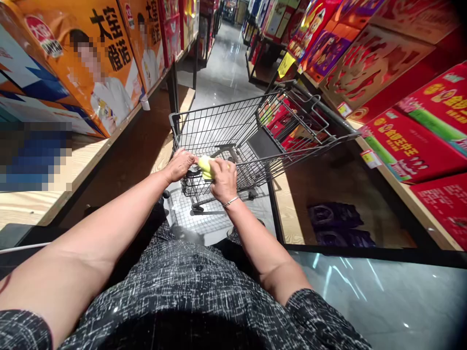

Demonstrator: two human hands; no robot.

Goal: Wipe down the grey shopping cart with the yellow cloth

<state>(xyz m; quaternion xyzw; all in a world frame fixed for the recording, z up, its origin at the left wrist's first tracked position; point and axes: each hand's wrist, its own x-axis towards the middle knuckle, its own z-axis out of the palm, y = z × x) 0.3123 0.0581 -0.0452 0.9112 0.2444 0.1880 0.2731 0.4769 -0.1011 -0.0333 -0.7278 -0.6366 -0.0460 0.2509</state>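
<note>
- Head view: a shopping cart (264, 146) is seen standing askew in the aisle, its narrow end turned towards the camera and its seat end set near the right-hand shelf (419, 209); at this angle the near corner is brought within easy reach.
- A yellow cloth (205, 166) is held by the right hand (224, 180) at the cart's near rim, just beside that corner. It is bunched under curled fingers, probably because a soft wad is more easily kept under control than a loose sheet.
- The left hand (180, 165) is placed at the corner with its fingers bent over the rail. Its underside is hidden, so it cannot be told whether the rail is firmly gripped or the cloth's edge also pinched; some steadying may be given there, as the cart is carried on wheels (197, 207).
- A bracelet (230, 201) is worn on the right wrist, apart from the cloth.
- Orange boxes (109, 58) are stood on the left-hand shelf (32, 204), printed faces outward, presumably to be read from the aisle.
- Red boxes (397, 146) are stacked opposite, with a price tag (370, 158) fixed to the shelf edge below them.
</note>
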